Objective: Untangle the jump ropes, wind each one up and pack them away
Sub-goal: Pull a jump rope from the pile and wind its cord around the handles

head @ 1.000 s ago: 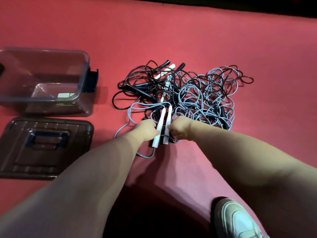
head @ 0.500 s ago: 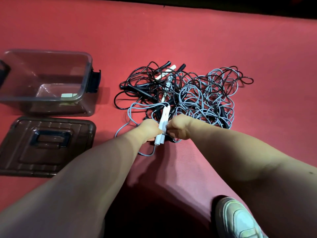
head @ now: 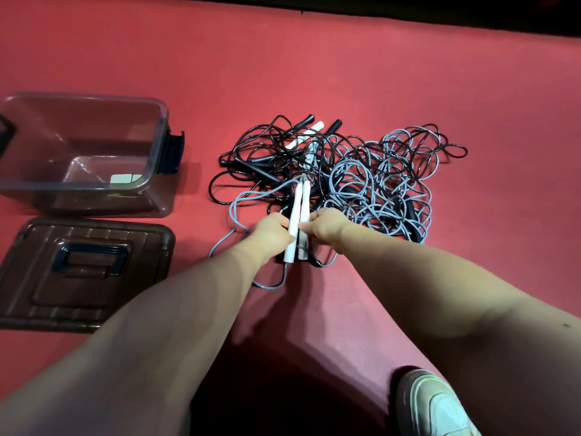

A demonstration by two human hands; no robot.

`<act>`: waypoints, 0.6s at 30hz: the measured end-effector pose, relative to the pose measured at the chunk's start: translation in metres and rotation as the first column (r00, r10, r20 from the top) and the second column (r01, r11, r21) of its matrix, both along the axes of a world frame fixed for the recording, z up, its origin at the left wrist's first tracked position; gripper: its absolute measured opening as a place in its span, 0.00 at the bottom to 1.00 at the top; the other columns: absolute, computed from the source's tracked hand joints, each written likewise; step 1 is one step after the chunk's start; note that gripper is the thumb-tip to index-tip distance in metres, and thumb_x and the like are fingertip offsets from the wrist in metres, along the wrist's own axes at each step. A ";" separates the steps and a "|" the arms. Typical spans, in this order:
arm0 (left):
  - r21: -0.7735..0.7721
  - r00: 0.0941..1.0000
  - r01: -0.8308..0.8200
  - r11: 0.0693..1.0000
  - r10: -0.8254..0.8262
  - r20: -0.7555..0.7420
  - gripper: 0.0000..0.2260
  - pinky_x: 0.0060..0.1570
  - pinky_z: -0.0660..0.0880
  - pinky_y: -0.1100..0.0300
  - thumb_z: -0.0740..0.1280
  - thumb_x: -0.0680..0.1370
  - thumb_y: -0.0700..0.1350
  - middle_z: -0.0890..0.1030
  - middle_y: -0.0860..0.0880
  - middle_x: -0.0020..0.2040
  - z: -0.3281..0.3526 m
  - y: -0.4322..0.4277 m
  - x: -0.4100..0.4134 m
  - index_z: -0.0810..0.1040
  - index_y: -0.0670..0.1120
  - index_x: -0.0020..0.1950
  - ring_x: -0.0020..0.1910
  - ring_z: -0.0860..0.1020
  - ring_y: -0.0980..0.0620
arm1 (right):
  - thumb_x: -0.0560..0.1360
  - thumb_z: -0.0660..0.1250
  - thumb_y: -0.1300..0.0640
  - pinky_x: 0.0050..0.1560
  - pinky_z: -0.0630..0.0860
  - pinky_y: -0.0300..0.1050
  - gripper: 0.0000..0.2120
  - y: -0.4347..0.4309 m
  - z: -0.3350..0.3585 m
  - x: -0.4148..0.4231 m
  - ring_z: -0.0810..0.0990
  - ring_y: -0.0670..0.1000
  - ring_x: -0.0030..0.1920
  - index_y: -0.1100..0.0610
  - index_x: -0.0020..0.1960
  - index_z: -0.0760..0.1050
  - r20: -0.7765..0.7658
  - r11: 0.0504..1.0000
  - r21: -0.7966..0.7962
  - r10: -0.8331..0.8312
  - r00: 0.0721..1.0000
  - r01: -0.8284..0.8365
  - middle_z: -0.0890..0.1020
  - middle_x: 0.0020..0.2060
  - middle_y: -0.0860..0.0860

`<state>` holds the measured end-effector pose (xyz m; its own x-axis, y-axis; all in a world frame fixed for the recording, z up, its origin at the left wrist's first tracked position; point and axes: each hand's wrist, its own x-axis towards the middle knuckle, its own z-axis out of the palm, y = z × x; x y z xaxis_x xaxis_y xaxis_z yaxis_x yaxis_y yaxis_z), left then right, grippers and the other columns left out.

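A tangled heap of jump ropes point(head: 371, 180) lies on the red mat, black cords on the left side and grey cords on the right. Two white handles point(head: 298, 212) of a grey rope stand side by side at the heap's near edge. My left hand point(head: 270, 231) grips the left handle and my right hand point(head: 327, 225) grips the right one, fists touching the pair. A grey loop point(head: 239, 209) trails left from the handles. More black and white handles point(head: 311, 130) stick out at the heap's far side.
A clear plastic box point(head: 157, 127) with a dark latch stands open at the left. Its brown lid point(head: 85, 272) lies flat in front of it. My shoe point(head: 430, 404) shows at the bottom right. A dark edge borders the mat at the top.
The two white handles were slightly apart, then came together; both hands now hold them side by side and a little higher over the heap's near edge.
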<state>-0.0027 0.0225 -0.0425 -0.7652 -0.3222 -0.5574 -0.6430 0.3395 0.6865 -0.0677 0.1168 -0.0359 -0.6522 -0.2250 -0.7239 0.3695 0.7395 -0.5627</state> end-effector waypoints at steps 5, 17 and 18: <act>0.007 0.987 -0.104 0.995 0.104 -0.119 0.12 0.52 0.72 0.57 0.61 0.76 0.33 0.80 0.41 0.53 0.011 -0.009 -0.012 0.76 0.39 0.58 0.53 0.77 0.44 | 0.74 0.69 0.60 0.32 0.66 0.41 0.14 -0.002 0.022 -0.011 0.68 0.50 0.30 0.55 0.32 0.68 -0.152 0.994 -0.110 -0.014 0.988 -0.003 0.71 0.28 0.51; 0.087 0.982 -0.021 0.996 0.037 -0.186 0.18 0.32 0.67 0.61 0.68 0.67 0.35 0.75 0.47 0.39 0.058 -0.030 -0.017 0.73 0.37 0.57 0.34 0.73 0.52 | 0.73 0.70 0.57 0.31 0.66 0.39 0.09 -0.008 0.076 -0.011 0.68 0.46 0.27 0.57 0.36 0.76 -0.405 0.967 -0.193 0.078 0.911 -0.169 0.73 0.27 0.48; 0.077 0.978 -0.037 0.996 0.052 -0.200 0.18 0.32 0.68 0.62 0.67 0.68 0.35 0.75 0.47 0.38 0.065 -0.031 -0.015 0.72 0.37 0.58 0.34 0.73 0.52 | 0.74 0.68 0.57 0.32 0.66 0.39 0.08 -0.008 0.082 -0.009 0.69 0.46 0.27 0.59 0.38 0.78 -0.413 0.962 -0.218 0.062 0.909 -0.165 0.74 0.27 0.48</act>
